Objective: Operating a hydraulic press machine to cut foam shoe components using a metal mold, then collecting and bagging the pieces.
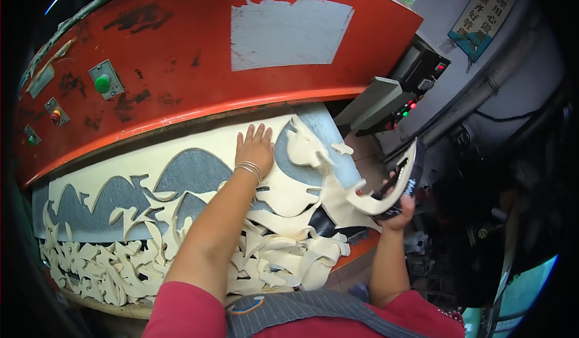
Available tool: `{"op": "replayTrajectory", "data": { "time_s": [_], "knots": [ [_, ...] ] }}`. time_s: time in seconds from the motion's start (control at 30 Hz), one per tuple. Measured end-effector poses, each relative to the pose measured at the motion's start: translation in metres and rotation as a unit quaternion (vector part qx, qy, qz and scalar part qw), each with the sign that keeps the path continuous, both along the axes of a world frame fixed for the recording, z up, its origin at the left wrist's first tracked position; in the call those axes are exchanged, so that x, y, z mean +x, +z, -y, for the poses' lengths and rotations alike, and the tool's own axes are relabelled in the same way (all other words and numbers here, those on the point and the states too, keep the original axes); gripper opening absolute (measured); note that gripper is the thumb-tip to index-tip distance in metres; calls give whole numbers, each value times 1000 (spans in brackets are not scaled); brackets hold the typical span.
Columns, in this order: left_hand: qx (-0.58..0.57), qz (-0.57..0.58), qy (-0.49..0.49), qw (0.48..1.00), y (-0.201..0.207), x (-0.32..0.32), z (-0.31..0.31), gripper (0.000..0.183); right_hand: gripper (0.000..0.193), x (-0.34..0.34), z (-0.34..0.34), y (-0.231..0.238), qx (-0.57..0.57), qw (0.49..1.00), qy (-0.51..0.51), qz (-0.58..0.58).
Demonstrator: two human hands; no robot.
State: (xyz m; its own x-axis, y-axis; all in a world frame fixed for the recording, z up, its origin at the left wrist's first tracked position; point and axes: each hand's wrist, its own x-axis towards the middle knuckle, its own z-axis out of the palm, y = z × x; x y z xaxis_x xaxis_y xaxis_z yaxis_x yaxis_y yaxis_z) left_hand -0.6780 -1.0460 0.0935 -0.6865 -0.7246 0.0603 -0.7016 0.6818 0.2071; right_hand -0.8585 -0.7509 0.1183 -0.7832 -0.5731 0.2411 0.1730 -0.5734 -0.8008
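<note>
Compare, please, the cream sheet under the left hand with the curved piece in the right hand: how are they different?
Pose: the cream sheet lies flat beneath the left hand, while the curved piece is raised in the right hand.
Size: the cream sheet is long and wide; the curved piece is much smaller.
Shape: the cream sheet has several rounded cut-outs, but the curved piece is one bent band.
Both share a pale cream colour.

Cream foam sheet (208,138), cream scraps (120,271). Blue-grey board (193,172). Orange-red press (181,42), black smudges (137,17), 2 green buttons (102,84). Grey pinstriped apron (307,309), rainbow patch (247,305).
</note>
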Motion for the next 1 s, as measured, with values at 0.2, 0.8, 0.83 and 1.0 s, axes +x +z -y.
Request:
{"op": "replayTrajectory", "data": {
  "time_s": [0.2, 0.8, 0.83, 1.0],
  "knots": [
    [345, -242, -273, 865, 59, -1, -139, 49, 86, 50, -38, 58, 155, 987, 24, -41],
    [691, -346, 9, 635, 147, 171, -218, 58, 91, 157, 27, 84, 196, 805, 535, -165],
    [684, -336, 14, 647, 150, 175, -216, 56, 83, 164, 35, 81, 200, 802, 540, -160],
    [614, -299, 26, 730, 139, 192, -221, 27, 68, 187, 42, 86, 311, 805, 419, -281]
  ]
}}
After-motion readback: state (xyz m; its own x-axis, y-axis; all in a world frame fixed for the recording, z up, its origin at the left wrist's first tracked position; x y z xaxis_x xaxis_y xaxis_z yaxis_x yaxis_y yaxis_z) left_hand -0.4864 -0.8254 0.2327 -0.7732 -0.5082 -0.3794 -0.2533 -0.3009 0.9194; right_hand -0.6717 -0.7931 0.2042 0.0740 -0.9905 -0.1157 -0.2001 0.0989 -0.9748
